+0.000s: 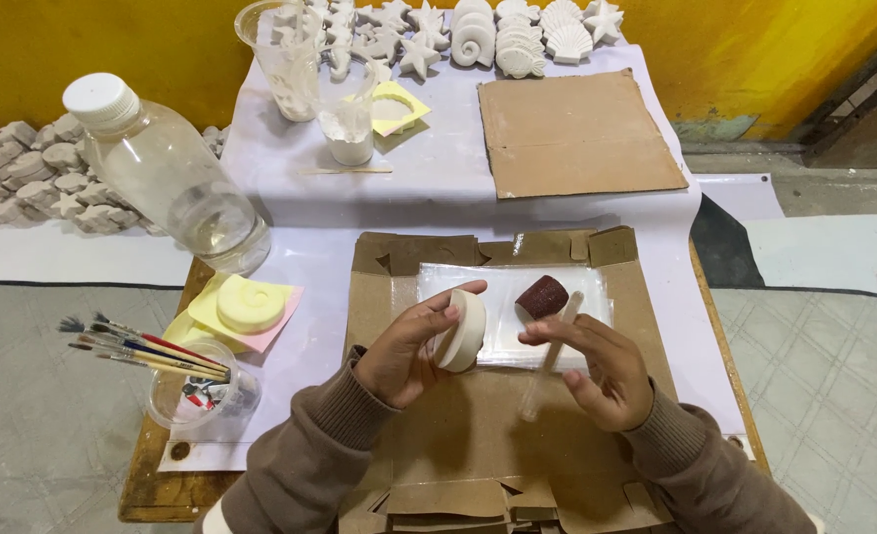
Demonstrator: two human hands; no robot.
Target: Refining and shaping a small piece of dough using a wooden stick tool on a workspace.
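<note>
My left hand (409, 346) grips a round white plaster disc (463, 331), held on edge above a flattened cardboard box (458, 435). My right hand (597, 366) holds a thin clear stick-like handle (547, 361) whose far end carries a dark maroon sponge head (541, 296). The sponge hovers just right of the disc, over a clear plastic sheet (503, 341) lying on the cardboard. The two hands are close together, a few centimetres apart.
A clear plastic bottle (167, 173) stands at left. Brushes (137, 348) rest in a clear cup (191, 396), beside a yellow mould (251, 305). Farther off are two plastic cups (345, 119), a cardboard sheet (577, 133) and rows of white plaster shells and stars (518, 40).
</note>
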